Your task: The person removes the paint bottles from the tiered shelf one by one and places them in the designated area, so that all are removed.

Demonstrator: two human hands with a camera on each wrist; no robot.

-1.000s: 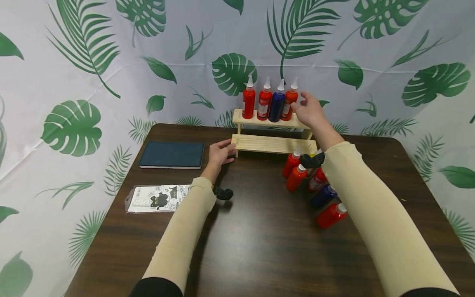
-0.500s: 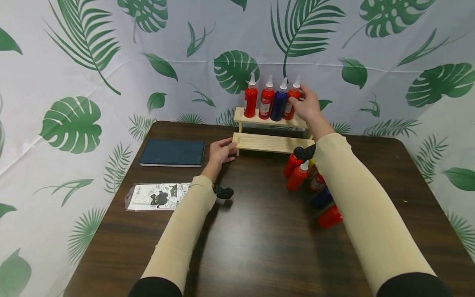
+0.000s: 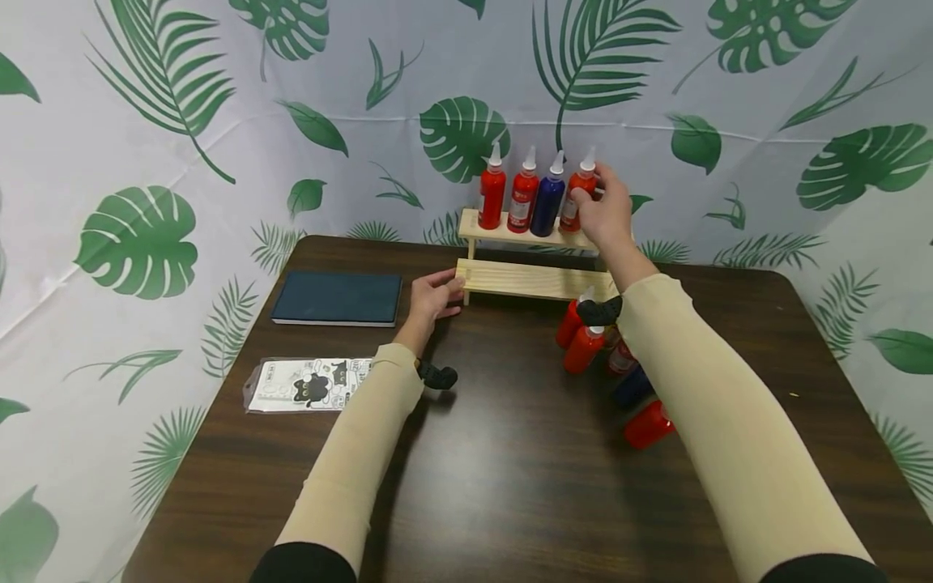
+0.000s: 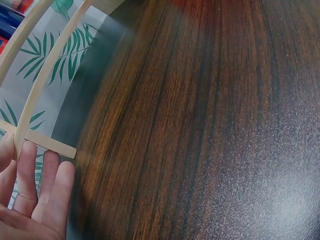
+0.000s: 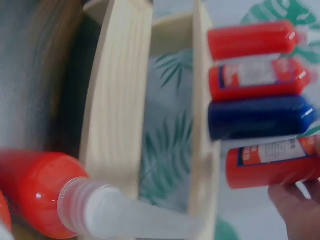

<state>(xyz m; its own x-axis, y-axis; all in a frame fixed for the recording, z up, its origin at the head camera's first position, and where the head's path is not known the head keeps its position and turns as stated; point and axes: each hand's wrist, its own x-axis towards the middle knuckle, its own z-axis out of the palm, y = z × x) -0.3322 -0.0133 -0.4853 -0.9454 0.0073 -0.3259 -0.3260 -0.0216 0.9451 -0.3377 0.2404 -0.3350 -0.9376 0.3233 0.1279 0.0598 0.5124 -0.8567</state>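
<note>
No lettering can be read anywhere on this table; the paint bottles (image 3: 521, 198) on the wooden rack (image 3: 535, 279) carry pale labels, seen closest in the right wrist view on the red bottle (image 5: 272, 162) in the right hand (image 3: 608, 214), yet their print is only a blur. The flat packet (image 3: 309, 386) near the left sleeve shows a black cartoon figure and rows of small print too fine to make out; the dark notebook (image 3: 338, 299) has a plain cover.

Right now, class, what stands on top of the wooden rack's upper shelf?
Four bottles stand in a row on the upper shelf: red, red, dark blue, red. The right hand covers part of the last one.
</note>
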